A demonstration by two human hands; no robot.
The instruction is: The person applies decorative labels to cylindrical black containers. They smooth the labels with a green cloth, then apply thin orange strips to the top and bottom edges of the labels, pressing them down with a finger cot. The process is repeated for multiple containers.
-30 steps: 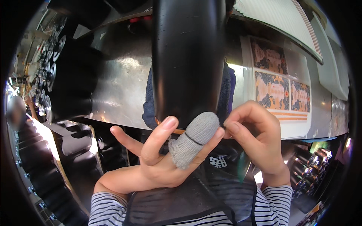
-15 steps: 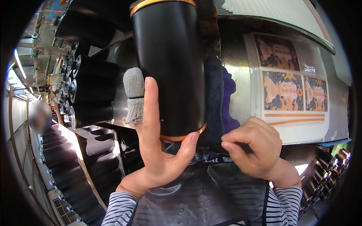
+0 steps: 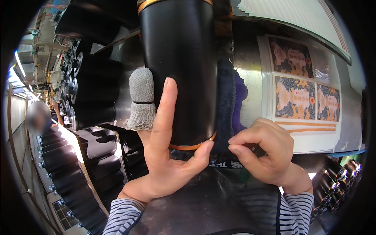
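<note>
Three rectangular orange-and-black patterned labels (image 3: pixel 303 94) on a white sheet (image 3: pixel 313 137), on the metal wall at right.

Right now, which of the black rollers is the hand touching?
The big upright black roller with orange rim bands, in the middle. The left hand rests a finger and thumb on it. The other rollers sit untouched at the left.
</note>
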